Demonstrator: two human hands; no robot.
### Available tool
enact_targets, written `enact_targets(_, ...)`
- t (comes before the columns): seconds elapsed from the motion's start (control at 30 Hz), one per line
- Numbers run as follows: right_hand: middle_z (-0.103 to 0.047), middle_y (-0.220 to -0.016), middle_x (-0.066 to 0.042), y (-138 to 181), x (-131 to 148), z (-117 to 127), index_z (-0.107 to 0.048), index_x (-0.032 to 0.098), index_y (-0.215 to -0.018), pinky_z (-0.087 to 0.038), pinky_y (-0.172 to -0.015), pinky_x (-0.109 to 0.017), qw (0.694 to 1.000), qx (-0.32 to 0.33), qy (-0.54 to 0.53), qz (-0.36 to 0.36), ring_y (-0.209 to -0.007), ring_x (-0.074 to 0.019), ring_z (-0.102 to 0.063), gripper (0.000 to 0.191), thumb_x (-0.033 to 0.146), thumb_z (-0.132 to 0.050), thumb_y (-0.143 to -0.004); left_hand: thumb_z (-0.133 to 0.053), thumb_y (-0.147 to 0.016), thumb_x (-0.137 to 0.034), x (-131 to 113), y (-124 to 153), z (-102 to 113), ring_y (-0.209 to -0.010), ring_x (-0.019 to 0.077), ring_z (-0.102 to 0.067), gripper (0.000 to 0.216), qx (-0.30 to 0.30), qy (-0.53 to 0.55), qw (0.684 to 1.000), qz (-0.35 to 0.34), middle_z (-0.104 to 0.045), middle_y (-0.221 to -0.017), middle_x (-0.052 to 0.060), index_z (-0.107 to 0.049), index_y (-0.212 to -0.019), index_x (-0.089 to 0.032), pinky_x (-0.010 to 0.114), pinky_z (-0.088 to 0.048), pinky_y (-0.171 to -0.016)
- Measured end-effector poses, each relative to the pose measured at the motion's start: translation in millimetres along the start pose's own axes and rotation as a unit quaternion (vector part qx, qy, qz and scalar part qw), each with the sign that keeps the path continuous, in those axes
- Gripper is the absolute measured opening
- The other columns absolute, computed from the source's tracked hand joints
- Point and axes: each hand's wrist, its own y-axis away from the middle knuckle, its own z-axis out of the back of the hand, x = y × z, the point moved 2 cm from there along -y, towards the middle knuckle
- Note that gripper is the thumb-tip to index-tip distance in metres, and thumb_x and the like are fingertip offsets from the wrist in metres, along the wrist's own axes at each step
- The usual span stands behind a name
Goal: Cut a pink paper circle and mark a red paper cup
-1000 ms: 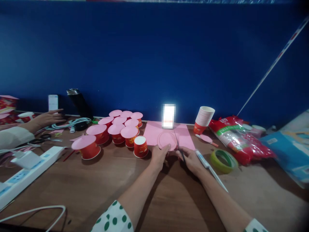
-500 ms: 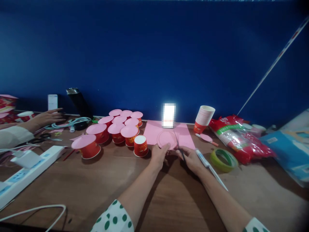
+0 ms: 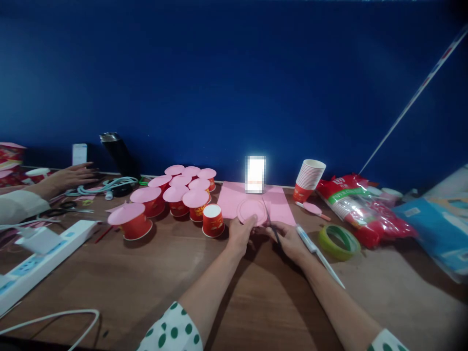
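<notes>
My left hand (image 3: pixel 241 234) pinches the near edge of a round pink paper piece (image 3: pixel 252 212), which has a ring line inside its rim. My right hand (image 3: pixel 287 239) grips slim, dark-handled scissors (image 3: pixel 274 231), seen nearly edge-on. Their narrow blades point away from me along the right edge of the round piece. Beneath lies a pink paper sheet (image 3: pixel 228 197), flat on the table. To the left of my left hand, an upside-down red paper cup (image 3: pixel 213 224) shows its white base. Several more red cups beyond it carry pink paper discs (image 3: pixel 195 198).
A bright phone (image 3: pixel 255 174) stands behind the sheet. On the right are stacked cups (image 3: pixel 309 178), a white pen-like tool (image 3: pixel 307 240), a tape roll (image 3: pixel 338 243) and a red package (image 3: pixel 354 204). Leftward are a power strip (image 3: pixel 54 258), cables and another person's hand (image 3: pixel 69 176).
My hands and the round paper have barely shifted. The other person's hand on the left has moved slightly.
</notes>
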Motion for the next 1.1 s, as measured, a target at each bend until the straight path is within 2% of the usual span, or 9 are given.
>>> enact_targets(0.23,-0.058,-0.065,0.0,0,3,0,-0.065,0.016,-0.094,-0.041,-0.051,-0.022,1.0,0.005,0.006,0.023,-0.059,-0.0124,-0.05,0.033,0.04,-0.062,-0.071,-0.07,-0.061,-0.039,2,-1,1,-0.043,0.0087,-0.046,0.035,0.0,-0.027,1.0,-0.008,-0.059,-0.053,0.003,-0.066,-0.075,-0.007,0.021,-0.037,-0.042)
enact_targets(0.47,-0.051,-0.057,0.002,2,12,-1,-0.065,0.016,-0.089,-0.037,-0.046,-0.02,1.0,0.0,0.019,0.018,-0.053,-0.0103,-0.045,0.031,0.042,-0.06,-0.072,-0.069,-0.061,-0.038,-3,2,2,-0.043,0.0095,-0.046,0.032,0.008,-0.043,0.999,-0.007,-0.055,-0.047,0.001,-0.067,-0.072,-0.008,0.021,-0.037,-0.042)
enact_targets(0.57,-0.051,-0.057,0.002,2,11,-2,-0.064,0.016,-0.09,-0.036,-0.045,-0.02,1.0,0.006,0.011,0.017,-0.053,-0.0102,-0.045,0.034,0.044,-0.061,-0.071,-0.07,-0.061,-0.037,-2,2,1,-0.043,0.0092,-0.046,0.032,0.006,-0.04,0.999,-0.01,-0.057,-0.05,0.002,-0.067,-0.073,-0.007,0.021,-0.037,-0.042)
enact_targets(0.7,-0.053,-0.06,0.001,2,9,-2,-0.065,0.015,-0.091,-0.037,-0.046,-0.019,1.0,0.007,0.004,0.017,-0.056,-0.0109,-0.047,0.034,0.042,-0.061,-0.071,-0.069,-0.062,-0.039,4,-2,2,-0.045,0.0091,-0.048,0.034,0.009,-0.04,0.999,-0.018,-0.062,-0.059,0.006,-0.067,-0.074,-0.007,0.02,-0.037,-0.042)
enact_targets(0.83,-0.056,-0.063,0.0,2,8,-2,-0.065,0.016,-0.095,-0.039,-0.047,-0.02,1.0,-0.001,0.006,0.014,-0.059,-0.012,-0.05,0.036,0.042,-0.061,-0.071,-0.069,-0.062,-0.04,9,-4,3,-0.046,0.0099,-0.05,0.036,0.012,-0.034,0.999,-0.022,-0.063,-0.058,0.006,-0.067,-0.075,-0.007,0.021,-0.039,-0.043)
enact_targets(1.1,-0.064,-0.071,-0.002,-1,0,0,-0.066,0.017,-0.096,-0.045,-0.054,-0.024,1.0,-0.004,0.016,0.02,-0.063,-0.015,-0.056,0.038,0.044,-0.062,-0.07,-0.069,-0.062,-0.039,6,-3,2,-0.048,0.0113,-0.053,0.035,-0.002,-0.025,0.999,-0.026,-0.065,-0.062,0.006,-0.067,-0.077,-0.008,0.021,-0.041,-0.043)
